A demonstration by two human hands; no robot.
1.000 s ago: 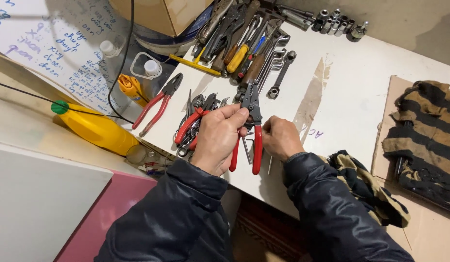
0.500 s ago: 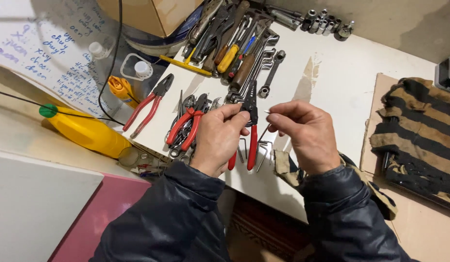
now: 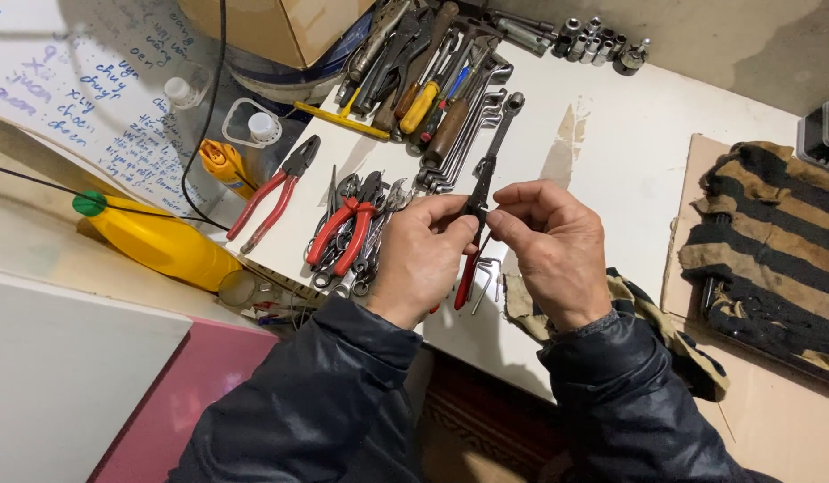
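Red-handled pliers (image 3: pixel 474 224) pinched by left hand (image 3: pixel 423 259) and right hand (image 3: pixel 553 246) above table edge (image 3: pixel 486 362).

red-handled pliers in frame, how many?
3. One pair lies alone near the yellow bottle, at; one sits on the tool pile left of the left hand, at; one is held in both hands. The pile may hide more.

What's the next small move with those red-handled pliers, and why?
Probably lower the pliers toward the white table. The left hand and right hand both pinch them near the joint, in the air, handles dangling, so a slip would drop them.
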